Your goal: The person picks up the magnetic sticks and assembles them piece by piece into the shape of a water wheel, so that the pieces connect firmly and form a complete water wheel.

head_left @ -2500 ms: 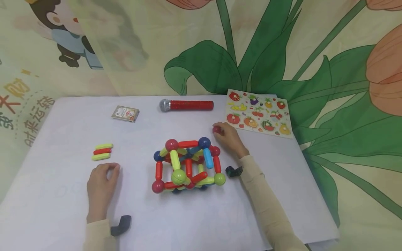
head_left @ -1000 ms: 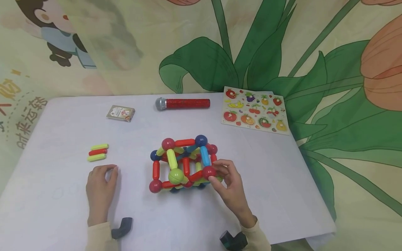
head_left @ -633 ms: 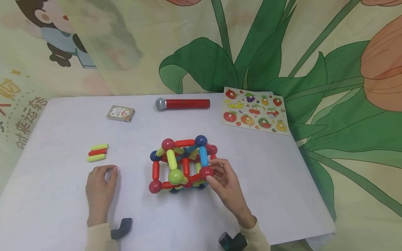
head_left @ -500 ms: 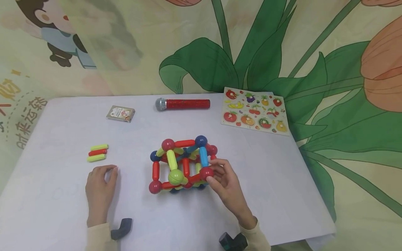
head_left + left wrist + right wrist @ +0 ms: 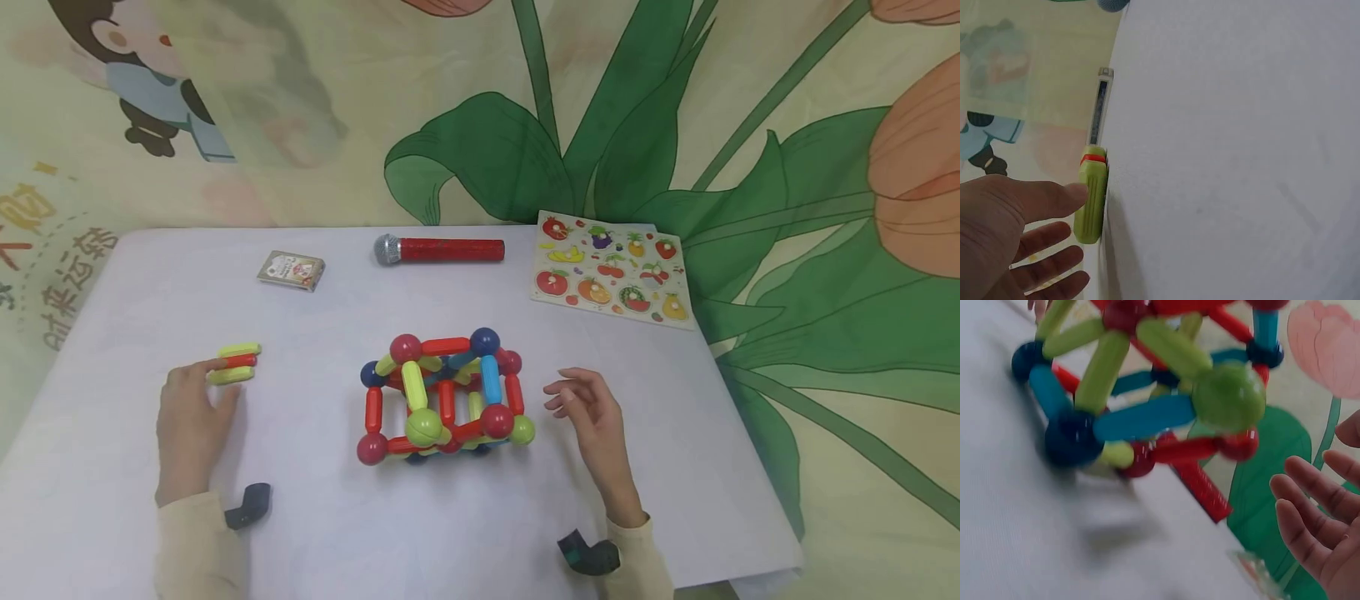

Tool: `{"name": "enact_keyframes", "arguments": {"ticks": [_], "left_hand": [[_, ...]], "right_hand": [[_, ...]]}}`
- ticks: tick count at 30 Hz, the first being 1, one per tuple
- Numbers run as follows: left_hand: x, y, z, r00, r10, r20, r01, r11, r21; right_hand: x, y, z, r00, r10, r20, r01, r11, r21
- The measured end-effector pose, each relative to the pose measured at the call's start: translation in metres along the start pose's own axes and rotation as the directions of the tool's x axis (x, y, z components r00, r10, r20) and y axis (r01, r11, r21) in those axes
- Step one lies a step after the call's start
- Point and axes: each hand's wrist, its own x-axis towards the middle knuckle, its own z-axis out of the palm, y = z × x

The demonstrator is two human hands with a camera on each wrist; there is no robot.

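Note:
A frame of magnetic sticks and balls (image 5: 415, 387) stands mid-table, with red, yellow-green and blue sticks. A dark red ball (image 5: 497, 421) sits at its near right corner, joined below a blue stick (image 5: 491, 380). My right hand (image 5: 596, 433) hovers just right of the frame, fingers loosely bent and holding nothing. To the left, my left hand (image 5: 191, 429) reaches a row of loose sticks, its index fingertip at the red stick (image 5: 242, 361) between two yellow-green ones. In the left wrist view the thumb overlaps the near yellow-green stick (image 5: 1090, 209), and the other fingers are spread.
A red microphone (image 5: 450, 250) lies at the back of the white table (image 5: 322, 500). Left of it is a small card box (image 5: 291, 271). A fruit puzzle board (image 5: 611, 271) lies at the back right, by the printed wall cloth.
My right hand fetched a dark red ball from near the puzzle board, set it on the frame's corner, then let go and drew back right. My left hand moved left and forward to the loose sticks.

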Motion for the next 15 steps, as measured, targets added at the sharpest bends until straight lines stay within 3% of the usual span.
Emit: {"name": "enact_keyframes", "arguments": {"ticks": [3, 9, 12, 15], "left_hand": [[0.003, -0.001, -0.002, 1.000, -0.001, 0.024, 0.000, 1.000, 0.021], [0.004, -0.005, 0.000, 0.998, 0.041, 0.048, -0.042, 0.998, 0.040], [0.000, -0.006, 0.003, 0.997, 0.055, 0.046, -0.056, 0.998, 0.009], [-0.012, 0.003, 0.005, 0.996, 0.085, 0.031, -0.083, 0.995, -0.063]], "right_hand": [[0.004, 0.012, -0.003, 0.996, 0.080, -0.035, -0.081, 0.996, -0.030], [0.008, 0.029, -0.003, 0.985, 0.167, -0.052, -0.169, 0.985, -0.040], [0.007, 0.039, -0.001, 0.978, 0.201, -0.050, -0.203, 0.978, -0.047], [0.005, 0.050, 0.000, 0.969, 0.245, -0.044, -0.248, 0.966, -0.077]]}}
